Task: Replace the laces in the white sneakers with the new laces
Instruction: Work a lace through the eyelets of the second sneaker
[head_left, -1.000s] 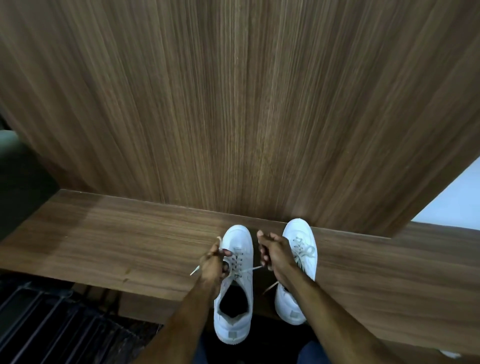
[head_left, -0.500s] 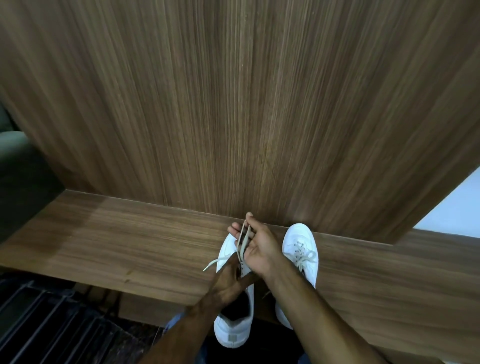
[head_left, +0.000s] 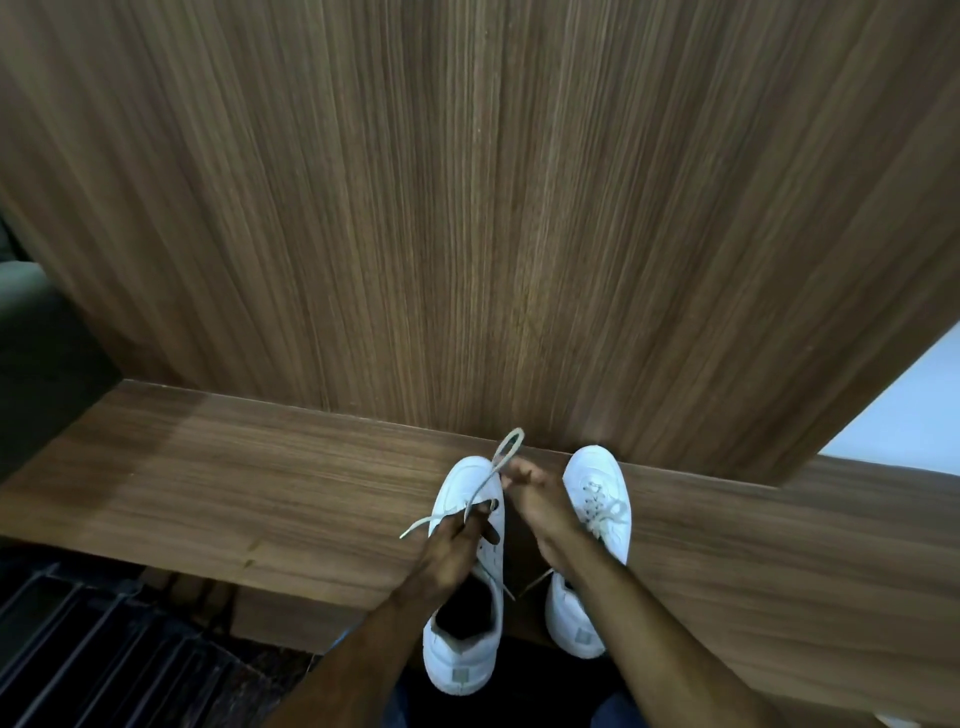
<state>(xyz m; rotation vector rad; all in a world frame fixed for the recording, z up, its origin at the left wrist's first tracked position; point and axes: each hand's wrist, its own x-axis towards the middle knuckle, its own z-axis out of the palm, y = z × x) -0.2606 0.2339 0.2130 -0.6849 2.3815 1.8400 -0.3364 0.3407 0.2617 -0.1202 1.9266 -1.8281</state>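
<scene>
Two white sneakers stand side by side on a wood shelf (head_left: 218, 499), heels near, toes at the far wood panel (head_left: 467, 218). Left sneaker (head_left: 465, 660) is mostly unlaced, mouth open, heel hanging over the near shelf edge. Left hand (head_left: 449, 551) rests over its tongue, fingers pinching a lace (head_left: 485, 480); one end sticks out left, the rest rises in a loop past the toe. Right hand (head_left: 537, 501) sits between the shoes, fingers curled at the loop's base, grip on it unclear. Right sneaker (head_left: 597, 499) has a tied lace. Dark slatted rack (head_left: 88, 649) near left, below the shelf.
</scene>
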